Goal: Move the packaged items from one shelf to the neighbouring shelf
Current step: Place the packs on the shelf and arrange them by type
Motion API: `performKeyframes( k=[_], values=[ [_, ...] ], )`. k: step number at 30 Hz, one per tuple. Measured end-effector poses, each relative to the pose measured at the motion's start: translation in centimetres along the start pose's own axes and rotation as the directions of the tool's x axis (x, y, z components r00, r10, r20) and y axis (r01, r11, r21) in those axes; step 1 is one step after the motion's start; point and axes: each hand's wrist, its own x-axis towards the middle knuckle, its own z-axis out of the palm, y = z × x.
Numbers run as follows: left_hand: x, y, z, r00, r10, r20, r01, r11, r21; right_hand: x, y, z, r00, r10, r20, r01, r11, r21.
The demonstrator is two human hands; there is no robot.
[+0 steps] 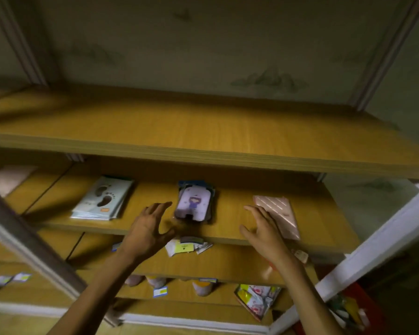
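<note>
- Shelving point(203, 155) of yellow wood is filling the view, with an upper board lying bare and a middle shelf point(228, 234) carrying the packaged items.
- Packets with footprint artwork point(104, 198) are sitting in a stack at the left of the middle shelf, well apart from both hands.
- Pink striped packet point(279, 213) is lying at the right of that shelf, just beside the right hand.
- Purple cartoon packets point(195, 201) are resting in a small stack at the centre, between the two hands.
- Left hand point(149, 228) is hovering with fingers spread wide, gripping nothing, its fingertips near the purple stack.
- Right hand point(264, 229) is reaching in open and empty, fingers loosely splayed.
- Judging by this, the reaching step is under way; the next move is calling for closing both hands round the purple stack and lifting it clear of the shelf edge.
</note>
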Motion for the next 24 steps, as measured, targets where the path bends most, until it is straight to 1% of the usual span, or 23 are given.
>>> performKeyframes(
  k=[4,8,13,19,24],
  values=[
    [-3.9,-4.0,-3.3,0.994,-0.101,-0.032,0.1,0.995,-0.018,0.7,-5.5,2.8,0.994,-0.099,0.044,0.099,0.995,-0.006],
    [-8.8,-8.3,-7.1,0.977,-0.191,-0.093,0.19,0.981,-0.026,0.6,-11.5,6.9,0.978,-0.183,0.1,0.175,0.982,0.077],
    [-15.7,-15.4,-12.3,0.947,-0.295,-0.129,0.295,0.955,-0.017,-0.4,-20.5,12.8,0.948,-0.277,0.156,0.257,0.957,0.134],
    [-22.9,-22.6,-19.1,0.889,-0.397,-0.228,0.385,0.918,-0.098,-2.5,-31.9,19.9,0.909,-0.344,0.234,0.292,0.928,0.231],
    [-27.4,-28.6,-23.3,0.853,-0.454,-0.256,0.432,0.891,-0.14,-3.8,-40.5,25.6,0.889,-0.367,0.272,0.295,0.916,0.271]
  ],
)
